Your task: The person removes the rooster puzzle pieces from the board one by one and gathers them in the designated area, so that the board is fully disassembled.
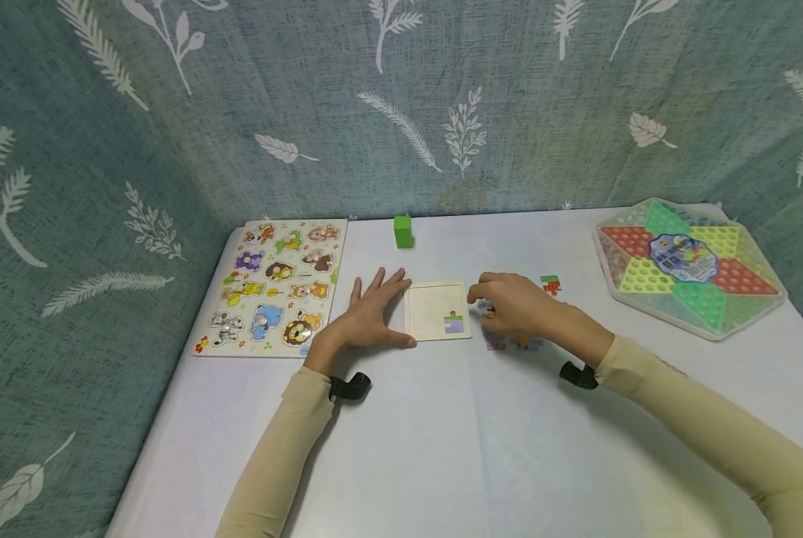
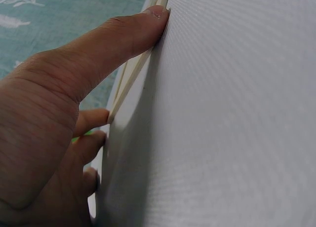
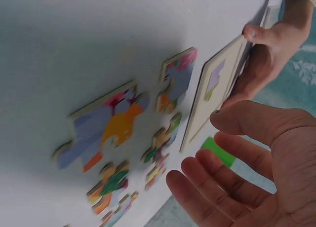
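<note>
A shallow square wooden puzzle tray (image 1: 424, 305) lies on the table between the hands, with one purple and green jigsaw piece (image 1: 454, 324) in its near right corner. My left hand (image 1: 373, 317) is spread at the tray's left side, its thumb along the near edge and index fingertip by the far left corner. To the right, my right hand (image 1: 517, 305) is over several loose jigsaw pieces (image 3: 111, 126), partly hiding them in the head view. In the right wrist view its fingers are loosely bent, with nothing between them.
An animal knob-puzzle board (image 1: 283, 295) lies at the left. A green block (image 1: 403, 232) stands behind the tray. At the far right is a hexagonal board game (image 1: 693, 273) with coloured triangles. Leaf-patterned cloth (image 1: 401, 112) hangs behind the table.
</note>
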`<state>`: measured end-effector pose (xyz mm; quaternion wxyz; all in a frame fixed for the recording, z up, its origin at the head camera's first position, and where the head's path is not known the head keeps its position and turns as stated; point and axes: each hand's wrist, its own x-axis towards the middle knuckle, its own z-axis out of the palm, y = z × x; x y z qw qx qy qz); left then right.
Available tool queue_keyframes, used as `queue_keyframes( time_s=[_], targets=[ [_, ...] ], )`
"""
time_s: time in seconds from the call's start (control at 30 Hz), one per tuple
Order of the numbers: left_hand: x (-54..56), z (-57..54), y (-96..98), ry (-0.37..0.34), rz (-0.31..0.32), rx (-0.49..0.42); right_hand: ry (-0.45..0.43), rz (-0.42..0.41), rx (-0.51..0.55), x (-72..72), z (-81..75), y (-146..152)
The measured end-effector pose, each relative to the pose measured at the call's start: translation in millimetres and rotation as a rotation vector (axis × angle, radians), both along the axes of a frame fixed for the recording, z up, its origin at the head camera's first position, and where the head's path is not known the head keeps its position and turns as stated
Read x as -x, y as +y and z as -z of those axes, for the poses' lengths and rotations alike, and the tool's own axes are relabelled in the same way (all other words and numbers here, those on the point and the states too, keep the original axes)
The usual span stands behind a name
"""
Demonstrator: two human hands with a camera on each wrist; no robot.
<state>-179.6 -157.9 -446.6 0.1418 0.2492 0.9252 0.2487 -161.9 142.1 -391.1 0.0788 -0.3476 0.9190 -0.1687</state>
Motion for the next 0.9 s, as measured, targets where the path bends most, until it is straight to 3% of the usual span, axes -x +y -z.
queue_keyframes(
  time_s=[0.7, 0.9],
  targets=[
    [-0.2, -0.2, -0.4, -0.01, -0.005, -0.001, 0.054, -0.11, 0.012, 5.9, 10.3, -38.2],
    [-0.1, -0.2, -0.5, -0.007, -0.002, -0.002, 0.056, -0.102, -0.026, 4.6, 11.7, -44.6]
  ],
)
